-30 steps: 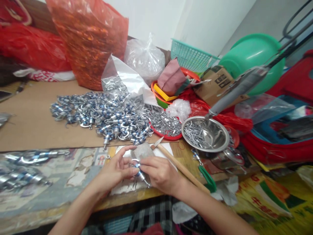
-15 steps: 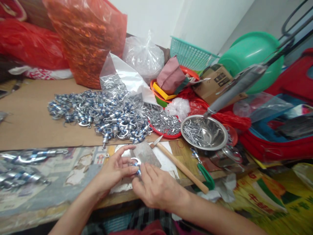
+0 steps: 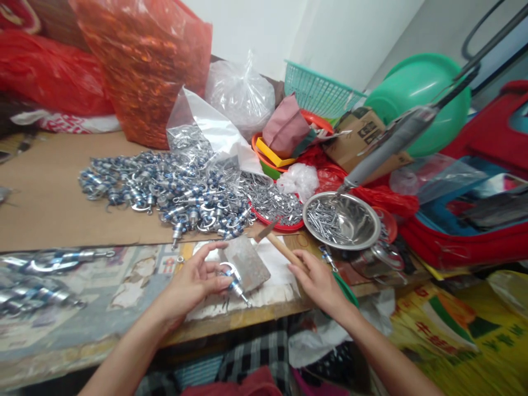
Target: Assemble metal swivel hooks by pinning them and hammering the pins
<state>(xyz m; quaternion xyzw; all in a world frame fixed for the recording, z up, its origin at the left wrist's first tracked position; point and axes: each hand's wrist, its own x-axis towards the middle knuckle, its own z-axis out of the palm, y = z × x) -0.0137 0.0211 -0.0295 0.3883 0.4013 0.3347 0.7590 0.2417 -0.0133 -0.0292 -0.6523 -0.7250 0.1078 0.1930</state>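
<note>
We pinch a small blue-and-silver hook fitting [image 3: 233, 278] in our left hand [image 3: 193, 286], resting it on the metal block [image 3: 247, 263]. Our right hand [image 3: 319, 283] closes around the hammer handle [image 3: 284, 250], so striking seems next. The fittings pile [image 3: 165, 190] and nail bowl [image 3: 342, 223] crowd the desk [image 3: 49, 203].

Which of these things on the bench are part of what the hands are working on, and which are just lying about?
In use:
left hand holding a small metal hook part
right hand on the hammer handle
grey metal block under the part

Lying about:
pile of hook parts
steel bowl of pins
red plastic bag
teal basket
green basin
</note>
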